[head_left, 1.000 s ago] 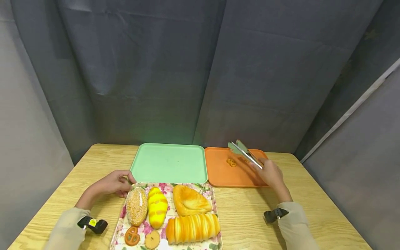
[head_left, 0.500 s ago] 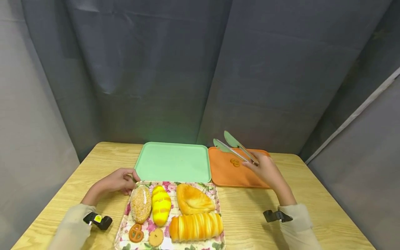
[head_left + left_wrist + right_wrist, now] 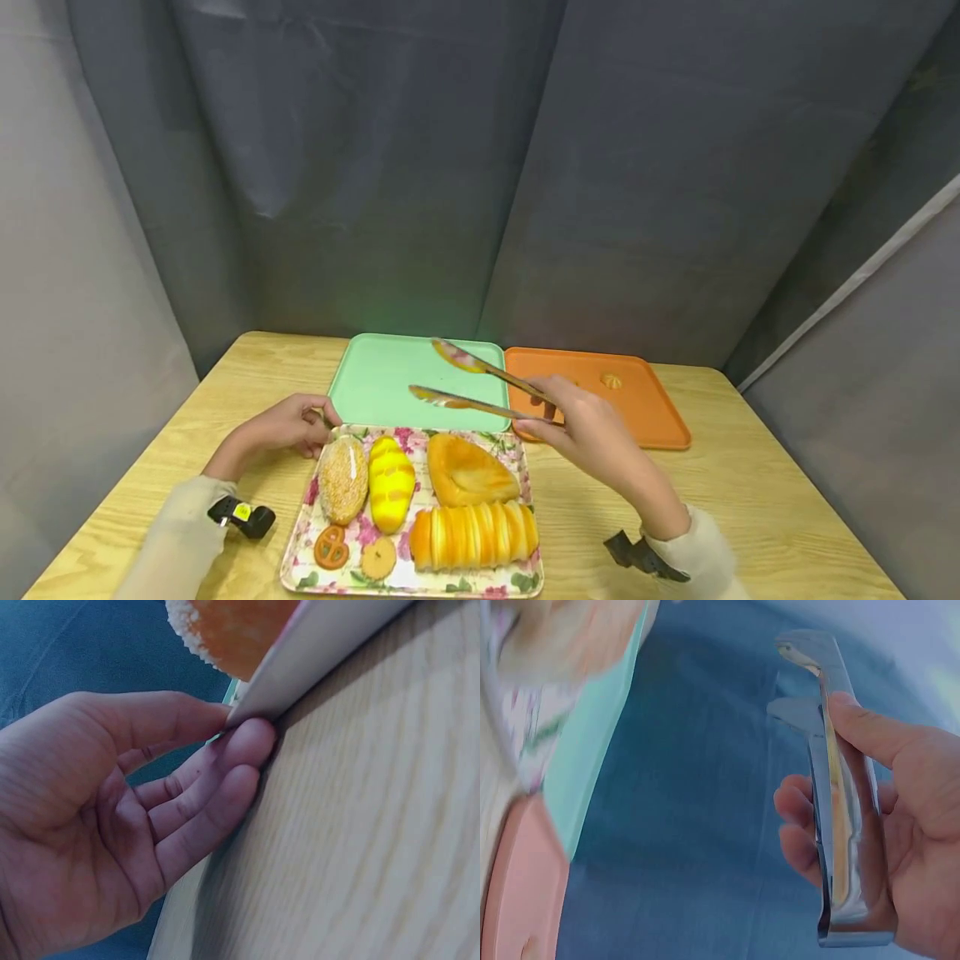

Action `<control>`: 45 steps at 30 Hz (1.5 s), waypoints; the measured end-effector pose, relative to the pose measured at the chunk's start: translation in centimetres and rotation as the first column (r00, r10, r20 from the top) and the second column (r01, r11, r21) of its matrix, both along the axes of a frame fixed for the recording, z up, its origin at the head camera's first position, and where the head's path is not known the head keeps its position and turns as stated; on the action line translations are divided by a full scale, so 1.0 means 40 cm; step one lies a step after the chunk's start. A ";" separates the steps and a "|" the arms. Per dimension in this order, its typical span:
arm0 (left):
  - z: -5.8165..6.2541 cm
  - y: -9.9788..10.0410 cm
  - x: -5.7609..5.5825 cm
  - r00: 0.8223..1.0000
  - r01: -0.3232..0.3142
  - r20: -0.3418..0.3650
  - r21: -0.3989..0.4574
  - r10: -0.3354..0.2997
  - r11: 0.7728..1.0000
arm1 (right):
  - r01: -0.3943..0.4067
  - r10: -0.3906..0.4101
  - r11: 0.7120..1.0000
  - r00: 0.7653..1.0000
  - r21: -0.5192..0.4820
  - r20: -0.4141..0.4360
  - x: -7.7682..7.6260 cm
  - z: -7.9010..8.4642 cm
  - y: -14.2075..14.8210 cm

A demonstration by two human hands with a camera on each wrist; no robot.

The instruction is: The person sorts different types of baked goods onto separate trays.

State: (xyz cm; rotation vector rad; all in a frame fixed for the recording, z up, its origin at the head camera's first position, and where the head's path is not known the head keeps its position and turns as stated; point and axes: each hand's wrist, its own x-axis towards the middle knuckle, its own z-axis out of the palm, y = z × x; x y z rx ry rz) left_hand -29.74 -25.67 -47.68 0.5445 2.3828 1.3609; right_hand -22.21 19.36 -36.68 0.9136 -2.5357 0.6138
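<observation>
My left hand (image 3: 281,427) is at the far left corner of a floral tray (image 3: 420,581); in the left wrist view its thumb and forefinger pinch the rim. My right hand (image 3: 600,433) grips metal tongs (image 3: 859,855), whose arms stand apart with nothing between them. In the head view the tongs point left above the green tray. On the floral tray lie a sesame bun (image 3: 343,481), a yellow striped bread (image 3: 391,485), a folded pastry (image 3: 468,473), a ridged roll (image 3: 476,537), a pretzel (image 3: 331,547) and a round cookie (image 3: 378,557).
Behind the floral tray, a green tray (image 3: 382,383) sits beside an orange tray (image 3: 656,425). A small light-brown baked piece (image 3: 611,381) lies on the orange one, which my right hand partly covers. Grey curtains (image 3: 375,167) hang behind the wooden table (image 3: 750,500).
My right hand has carried the tongs leftward and nearer, from over the orange tray to over the green one, and their arms have spread wider. My left hand has kept its place at the floral tray.
</observation>
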 end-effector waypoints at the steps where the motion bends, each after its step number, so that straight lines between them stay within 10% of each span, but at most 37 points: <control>1: 0.000 0.001 -0.001 1.000 0.000 -0.002 -0.001 0.000 1.000 | -0.024 0.024 1.000 0.999 0.021 -0.044 0.012 -0.002 -0.014; 8: -0.006 0.005 -0.010 1.000 0.005 0.005 0.012 -0.005 1.000 | -0.147 0.179 0.976 0.961 0.159 -0.213 0.071 -0.031 -0.090; 20: -0.007 0.009 -0.009 1.000 0.012 0.002 0.001 -0.012 1.000 | -0.319 0.373 0.887 0.921 0.333 -0.111 0.134 -0.040 -0.128; 45: -0.007 0.002 -0.006 1.000 0.015 0.010 0.016 -0.015 1.000 | -0.264 0.298 0.853 0.955 0.450 -0.004 0.161 -0.065 -0.168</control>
